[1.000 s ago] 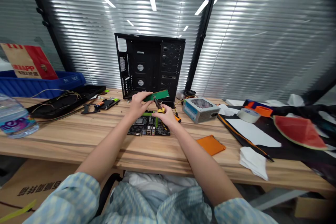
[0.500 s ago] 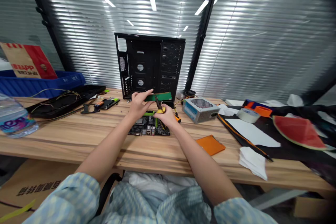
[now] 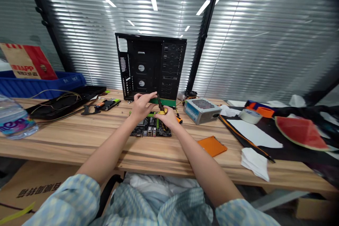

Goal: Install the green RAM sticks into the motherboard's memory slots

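Observation:
My left hand (image 3: 142,106) pinches a green memory stick (image 3: 168,102) near its left end, above the motherboard. The stick reaches to the right, behind the tool. Closed around a slim tool (image 3: 160,103) with a long black tip and yellow grips, my right hand (image 3: 168,115) keeps it upright in front of the stick. Whether the tip touches the stick, I cannot tell. Under both hands the motherboard (image 3: 150,131) lies flat on the table, partly covered by them. Beside my right hand shows an orange-handled tool (image 3: 179,119), partly hidden.
An open black computer case (image 3: 150,63) stands behind my hands. The power supply (image 3: 202,110) sits to the right, an orange flat plate (image 3: 212,146) nearer me. Watermelon (image 3: 302,132) and papers lie far right. A water bottle (image 3: 16,118) and blue bin (image 3: 39,86) are left.
The memory stick has dropped slightly, and less of its green face shows. Both hands keep their grips, with the tool's tip shifted a little to the right.

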A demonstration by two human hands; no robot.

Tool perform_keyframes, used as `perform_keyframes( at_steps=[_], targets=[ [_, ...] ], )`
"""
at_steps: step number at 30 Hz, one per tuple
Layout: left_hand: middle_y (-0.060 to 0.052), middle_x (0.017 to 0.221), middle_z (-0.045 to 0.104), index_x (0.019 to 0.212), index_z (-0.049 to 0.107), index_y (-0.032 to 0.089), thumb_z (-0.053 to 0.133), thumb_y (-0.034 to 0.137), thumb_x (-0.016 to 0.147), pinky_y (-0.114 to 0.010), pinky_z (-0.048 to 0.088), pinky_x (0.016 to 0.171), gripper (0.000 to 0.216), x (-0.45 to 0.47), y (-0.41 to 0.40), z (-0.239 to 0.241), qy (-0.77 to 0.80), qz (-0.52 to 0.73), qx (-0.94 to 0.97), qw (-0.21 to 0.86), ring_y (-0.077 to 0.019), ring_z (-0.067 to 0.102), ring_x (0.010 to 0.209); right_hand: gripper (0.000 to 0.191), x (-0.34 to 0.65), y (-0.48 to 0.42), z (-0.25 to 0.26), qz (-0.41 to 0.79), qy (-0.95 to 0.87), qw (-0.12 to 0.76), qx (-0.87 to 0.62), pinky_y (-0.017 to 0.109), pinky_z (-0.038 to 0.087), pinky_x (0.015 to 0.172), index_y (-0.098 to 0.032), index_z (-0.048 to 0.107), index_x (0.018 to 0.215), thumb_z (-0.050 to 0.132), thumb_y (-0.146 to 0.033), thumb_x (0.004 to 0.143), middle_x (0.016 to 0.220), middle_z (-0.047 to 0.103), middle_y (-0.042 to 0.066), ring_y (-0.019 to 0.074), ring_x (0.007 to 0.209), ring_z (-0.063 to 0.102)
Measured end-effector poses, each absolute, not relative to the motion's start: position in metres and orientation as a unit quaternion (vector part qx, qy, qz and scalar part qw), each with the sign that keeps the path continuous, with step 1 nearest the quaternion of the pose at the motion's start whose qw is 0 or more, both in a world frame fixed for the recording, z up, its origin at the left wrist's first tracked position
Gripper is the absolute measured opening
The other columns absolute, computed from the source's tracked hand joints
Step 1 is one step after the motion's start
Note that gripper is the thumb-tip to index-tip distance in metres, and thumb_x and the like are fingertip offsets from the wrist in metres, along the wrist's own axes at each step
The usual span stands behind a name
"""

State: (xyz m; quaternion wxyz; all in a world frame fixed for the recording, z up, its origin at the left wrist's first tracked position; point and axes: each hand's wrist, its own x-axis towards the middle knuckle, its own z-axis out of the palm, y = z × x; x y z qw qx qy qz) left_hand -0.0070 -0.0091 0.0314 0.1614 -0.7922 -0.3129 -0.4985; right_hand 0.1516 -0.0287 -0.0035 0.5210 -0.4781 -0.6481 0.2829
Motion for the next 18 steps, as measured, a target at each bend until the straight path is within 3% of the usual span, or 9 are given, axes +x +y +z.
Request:
perform_keyframes(
  at_steps=[7,18],
  targets=[
    [-0.008,0.110,0.072,0.126,0.055,0.024,0.057,0.031,0.089,-0.040,0.033,0.092,0.038,-0.007,-0.011,0.033,-0.338,-0.486,-0.793,0.145,-0.0224,0.065,0.101,0.030,0.149,-0.033,0.003,0.313,-0.629,0.528,-0.477,0.024,0.032,0.057,-0.019,0.057,0.076,0.068,-0.034,0.053,0.064,0.049,-0.006,0.0114,0.061,0.042],
    [-0.012,0.120,0.067,0.124,0.056,0.021,0.059,0.042,0.087,-0.040,0.030,0.096,0.043,-0.009,-0.008,0.030,-0.354,-0.472,-0.790,0.169,-0.0258,0.060,0.111,0.017,0.151,-0.035,0.011,0.445,-0.557,0.539,-0.449,0.025,0.028,0.053,-0.019,0.050,0.057,0.062,-0.028,0.048,0.054,0.045,-0.007,0.0101,0.056,0.039]
  ],
)
